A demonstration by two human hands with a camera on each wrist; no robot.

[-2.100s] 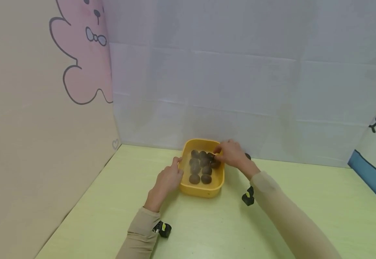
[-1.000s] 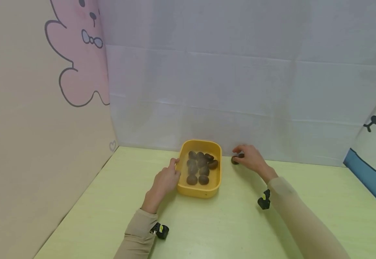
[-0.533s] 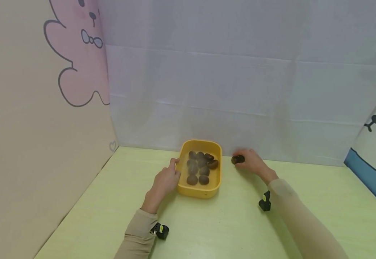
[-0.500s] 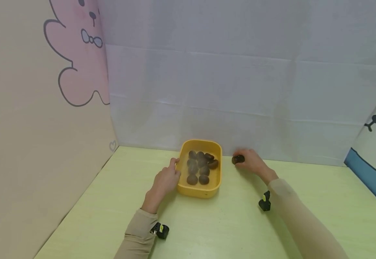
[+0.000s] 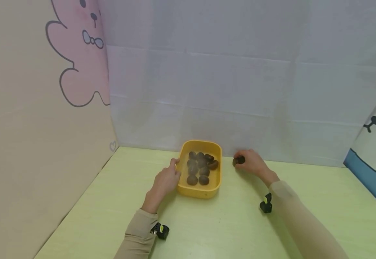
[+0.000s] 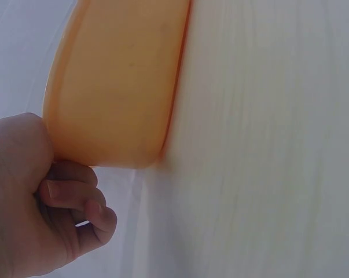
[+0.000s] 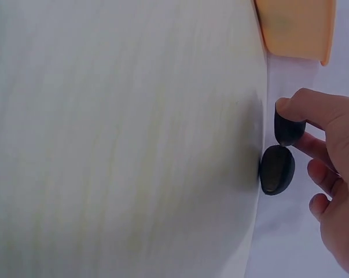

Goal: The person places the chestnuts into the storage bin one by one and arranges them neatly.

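Note:
My left hand [image 5: 166,178] grips the left wall of a yellow plastic tub [image 5: 199,193] against the back wall. In the left wrist view the curled fingers [image 6: 76,194] sit right at the tub's edge. Several dark brown chestnuts [image 5: 204,180] lie inside, clustered toward the middle and back. To the right of the tub, my right hand [image 5: 251,162] pinches one chestnut [image 7: 289,128] between thumb and index finger. A second chestnut [image 7: 277,169] rests on the table right beside the held one. The other fingers of that hand are loosely curled.
The pale yellow-green table [image 5: 207,230] meets a white cloth backdrop [image 5: 201,86] just behind the tub. A side panel with a pink bear [image 5: 84,72] stands at left, another printed panel [image 5: 369,172] at right. Black wrist cameras [image 5: 265,203] hang below the sleeves.
My right hand has moved from the tub's right side out to the chestnuts on the table and pinches one, which has shifted slightly. The left hand keeps its place on the tub.

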